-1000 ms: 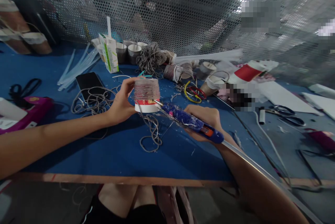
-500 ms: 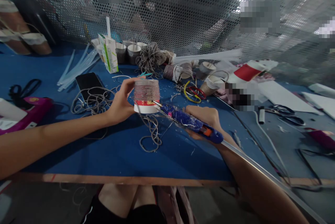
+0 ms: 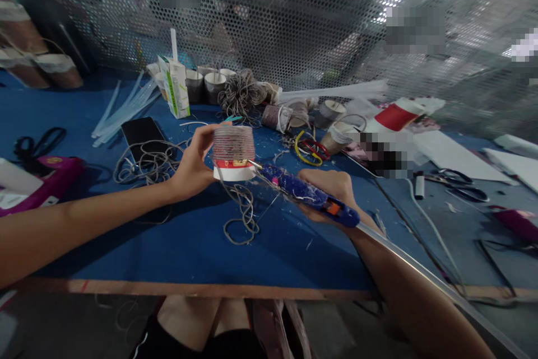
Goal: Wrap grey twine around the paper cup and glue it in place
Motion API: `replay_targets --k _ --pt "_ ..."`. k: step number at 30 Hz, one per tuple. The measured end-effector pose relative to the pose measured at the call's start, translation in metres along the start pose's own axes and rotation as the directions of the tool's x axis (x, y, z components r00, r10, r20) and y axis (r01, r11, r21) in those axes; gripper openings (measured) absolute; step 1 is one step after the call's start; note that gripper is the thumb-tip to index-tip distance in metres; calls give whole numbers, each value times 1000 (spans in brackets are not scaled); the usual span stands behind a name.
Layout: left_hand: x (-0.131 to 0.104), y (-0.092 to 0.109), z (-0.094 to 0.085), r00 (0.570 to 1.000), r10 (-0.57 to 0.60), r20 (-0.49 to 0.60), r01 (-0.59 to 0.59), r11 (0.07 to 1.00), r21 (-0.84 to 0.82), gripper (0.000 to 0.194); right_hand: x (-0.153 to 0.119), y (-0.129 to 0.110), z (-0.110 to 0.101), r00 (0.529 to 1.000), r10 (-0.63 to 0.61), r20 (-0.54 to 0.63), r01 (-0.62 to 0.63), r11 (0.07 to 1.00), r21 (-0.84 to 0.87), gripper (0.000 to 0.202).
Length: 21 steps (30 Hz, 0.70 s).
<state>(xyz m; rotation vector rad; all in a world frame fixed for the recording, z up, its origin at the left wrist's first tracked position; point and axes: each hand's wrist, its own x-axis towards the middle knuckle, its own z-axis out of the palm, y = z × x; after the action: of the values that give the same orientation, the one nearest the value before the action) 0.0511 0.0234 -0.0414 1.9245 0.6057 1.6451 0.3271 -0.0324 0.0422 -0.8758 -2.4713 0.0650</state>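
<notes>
My left hand (image 3: pixel 194 166) grips a paper cup (image 3: pixel 233 152) from its left side. Grey cord is wound in rows round most of the cup, and a red and white band stays bare at the bottom. Loose grey cord (image 3: pixel 242 219) hangs from the cup onto the table. In my right hand (image 3: pixel 330 191) is a blue hot glue gun (image 3: pixel 300 188), stuck over with glue strands. Its metal nozzle points at the cup's red band, at or very near the surface. A long clear glue stick (image 3: pixel 420 269) runs out of the gun's back end.
A tangle of cord (image 3: pixel 153 160) lies by a black phone (image 3: pixel 145 134) on the blue table (image 3: pixel 286 258). Behind stand a drink carton (image 3: pixel 174 87), cord-wrapped cups (image 3: pixel 215 87) and a cord bundle (image 3: pixel 242 93). Scissors (image 3: pixel 451 177) and a white cable (image 3: pixel 432 241) are at right.
The cup has shifted very slightly left. The glue gun's nozzle has moved a little to the right, from over the red band toward the cup's right edge.
</notes>
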Motion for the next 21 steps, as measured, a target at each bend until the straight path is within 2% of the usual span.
replay_targets --k 4,17,21 --pt "0 1 0 1000 3 -3 -3 1000 -14 89 2 0 0 994 -99 -51 101 994 38 13" --pt "1 5 -2 1000 12 -6 -12 1000 -27 84 3 2 -1 990 -106 -91 107 994 7 17" --pt "1 5 -2 1000 -5 -11 5 999 -33 83 3 2 -2 994 -95 -62 97 995 29 15"
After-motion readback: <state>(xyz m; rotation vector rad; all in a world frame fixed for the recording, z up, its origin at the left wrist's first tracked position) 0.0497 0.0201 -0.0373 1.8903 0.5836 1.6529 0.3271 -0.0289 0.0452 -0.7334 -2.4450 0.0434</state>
